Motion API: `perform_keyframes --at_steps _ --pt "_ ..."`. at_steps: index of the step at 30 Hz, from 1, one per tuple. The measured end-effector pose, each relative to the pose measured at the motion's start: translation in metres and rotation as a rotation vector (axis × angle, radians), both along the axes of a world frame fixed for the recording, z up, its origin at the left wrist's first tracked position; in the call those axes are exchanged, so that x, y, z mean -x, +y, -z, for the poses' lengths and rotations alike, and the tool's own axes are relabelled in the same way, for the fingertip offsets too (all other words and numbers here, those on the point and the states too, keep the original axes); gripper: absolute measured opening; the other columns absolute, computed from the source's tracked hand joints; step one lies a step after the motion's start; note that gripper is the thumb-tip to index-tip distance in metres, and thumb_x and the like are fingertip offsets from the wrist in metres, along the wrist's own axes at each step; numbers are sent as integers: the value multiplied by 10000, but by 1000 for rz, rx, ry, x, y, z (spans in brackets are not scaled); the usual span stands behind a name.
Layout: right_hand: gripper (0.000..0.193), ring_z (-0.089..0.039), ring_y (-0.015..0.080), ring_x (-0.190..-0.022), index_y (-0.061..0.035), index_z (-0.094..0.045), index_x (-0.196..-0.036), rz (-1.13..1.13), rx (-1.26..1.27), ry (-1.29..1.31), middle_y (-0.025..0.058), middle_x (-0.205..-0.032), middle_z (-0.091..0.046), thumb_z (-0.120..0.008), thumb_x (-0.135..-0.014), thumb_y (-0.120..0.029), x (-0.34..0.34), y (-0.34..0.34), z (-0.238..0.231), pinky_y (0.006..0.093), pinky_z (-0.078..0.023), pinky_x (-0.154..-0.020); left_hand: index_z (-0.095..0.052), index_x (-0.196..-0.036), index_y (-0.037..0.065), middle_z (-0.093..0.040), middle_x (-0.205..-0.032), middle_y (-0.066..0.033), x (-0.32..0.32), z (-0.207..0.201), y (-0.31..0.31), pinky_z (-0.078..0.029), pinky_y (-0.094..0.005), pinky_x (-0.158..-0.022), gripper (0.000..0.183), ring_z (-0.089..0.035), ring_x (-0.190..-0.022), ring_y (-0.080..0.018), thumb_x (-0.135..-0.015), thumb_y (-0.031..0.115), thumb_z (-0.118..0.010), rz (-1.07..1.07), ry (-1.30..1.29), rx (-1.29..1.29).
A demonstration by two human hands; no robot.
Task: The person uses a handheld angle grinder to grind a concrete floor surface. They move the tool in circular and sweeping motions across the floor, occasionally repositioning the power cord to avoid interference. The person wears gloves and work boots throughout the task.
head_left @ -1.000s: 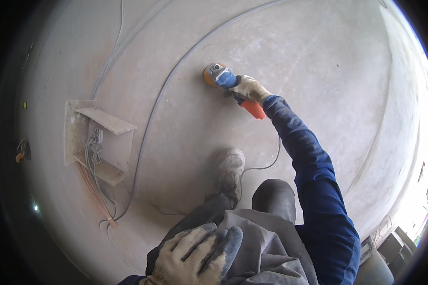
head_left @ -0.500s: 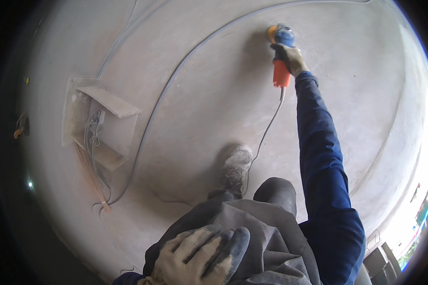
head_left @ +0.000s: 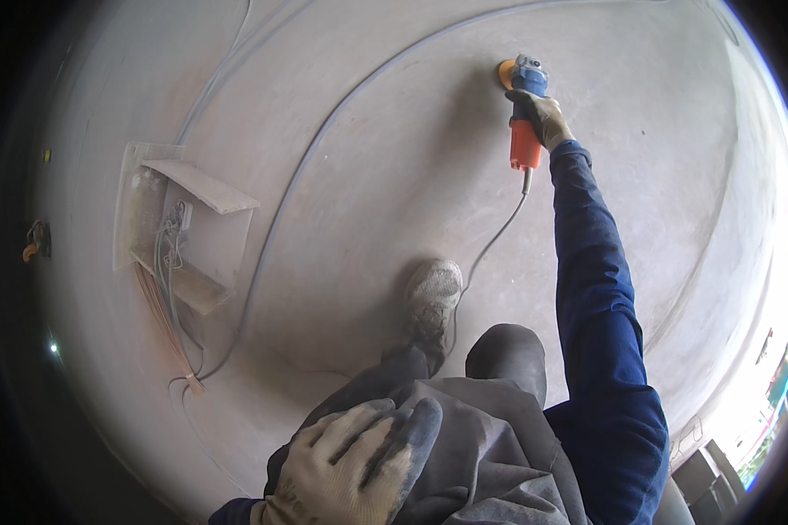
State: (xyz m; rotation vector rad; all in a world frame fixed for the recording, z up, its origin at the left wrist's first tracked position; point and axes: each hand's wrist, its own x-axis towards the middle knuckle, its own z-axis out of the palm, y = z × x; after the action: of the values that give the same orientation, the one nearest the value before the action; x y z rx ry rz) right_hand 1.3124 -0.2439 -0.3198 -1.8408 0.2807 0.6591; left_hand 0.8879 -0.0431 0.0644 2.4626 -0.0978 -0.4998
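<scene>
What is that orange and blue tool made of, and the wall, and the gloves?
The orange and blue handheld power tool looks like moulded plastic, smooth and matte, with a cord trailing off it. The pale grey wall looks like bare plaster or cement, dull and dusty. The off-white glove with dark blue fingertips looks knitted, probably rubber-coated at the tips.

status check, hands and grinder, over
Right hand gripping grinder, disc on grey wall. Left hand resting on knee. Cord hanging near shoe.
</scene>
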Motion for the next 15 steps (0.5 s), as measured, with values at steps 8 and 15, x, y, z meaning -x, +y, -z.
perform_keyframes --at_steps 8,15 --pt "388 -770 208 -656 -16 -759 -1026 -659 143 9 104 -788 -772 -882 -863 -346 165 55 -29 356 -625 -668 -637 -1353 -87 -682 -1293 -281 -2 -11 -16 -546 -561 -976 729 -662 -1197 -464 -962 517 -759 8 -105 -6" --pt "468 -764 235 -664 15 -732 -1023 -560 112 -64 115 -777 -750 -895 -831 -381 147 38 -5 369 -620 -644 -636 -1384 -70 -691 -1292 -273 14 -7 -15 -542 -565 -976 733 -664 -1198 -470 -962 518 -754 -28 -142 -20"
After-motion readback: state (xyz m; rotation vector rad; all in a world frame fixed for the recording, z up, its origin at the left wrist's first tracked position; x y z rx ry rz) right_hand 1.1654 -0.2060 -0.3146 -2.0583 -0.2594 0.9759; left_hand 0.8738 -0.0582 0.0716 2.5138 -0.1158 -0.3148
